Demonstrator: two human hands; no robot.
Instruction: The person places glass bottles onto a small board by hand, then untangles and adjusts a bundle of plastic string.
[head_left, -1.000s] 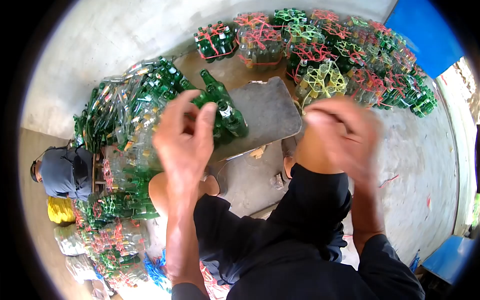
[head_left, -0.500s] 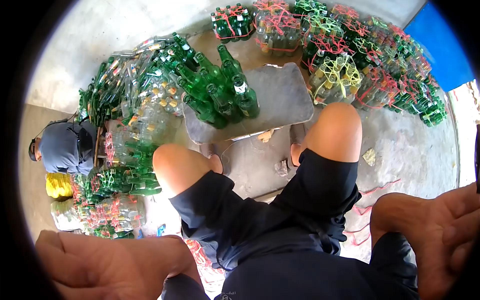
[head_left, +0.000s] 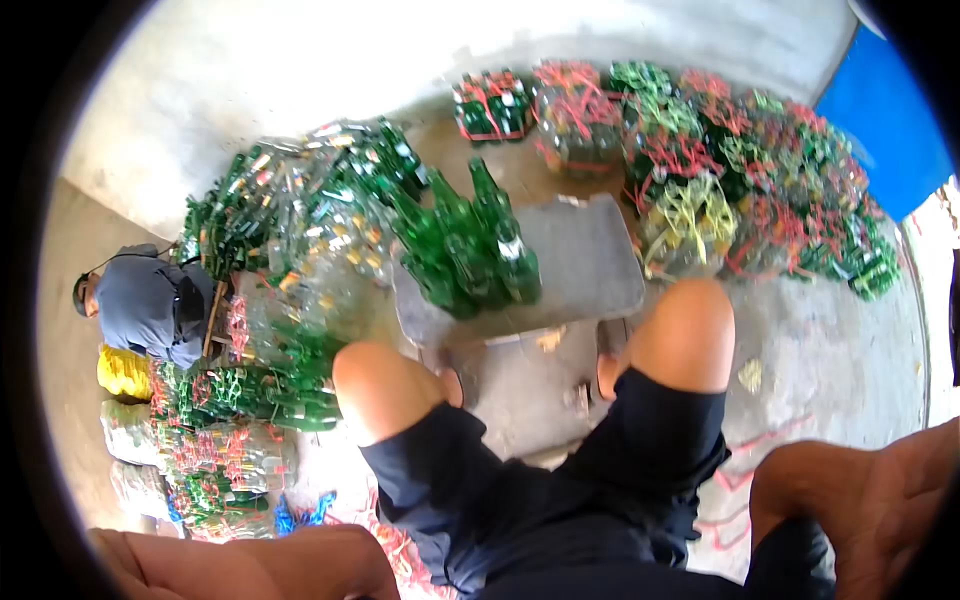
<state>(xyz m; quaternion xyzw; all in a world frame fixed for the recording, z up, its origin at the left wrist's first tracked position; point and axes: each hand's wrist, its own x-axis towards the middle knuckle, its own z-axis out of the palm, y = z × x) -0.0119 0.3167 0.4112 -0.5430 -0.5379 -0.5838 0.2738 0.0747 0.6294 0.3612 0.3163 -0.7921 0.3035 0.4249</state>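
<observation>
My left hand (head_left: 180,565) is at the lower left edge, with only the wrist and part of the palm showing. Off to the right, my right hand (head_left: 905,500) is partly cut off by the dark border. The fingers of both are hidden, and I cannot tell whether they hold anything. Neither touches the group of green glass bottles (head_left: 465,245), which stands upright on the left half of a low grey table (head_left: 590,260) beyond my knees.
Bundles of bottles tied with red and green string (head_left: 690,220) line the back right. A loose bottle heap (head_left: 300,190) lies against the wall at left. A seated person (head_left: 150,300) is at far left, near more bundles (head_left: 240,450). Red string (head_left: 735,478) lies on the floor.
The view has tilted upward, so the table, bottles and my knees sit lower in the picture. My left hand shows less than before, and my right hand has also shifted down in view.
</observation>
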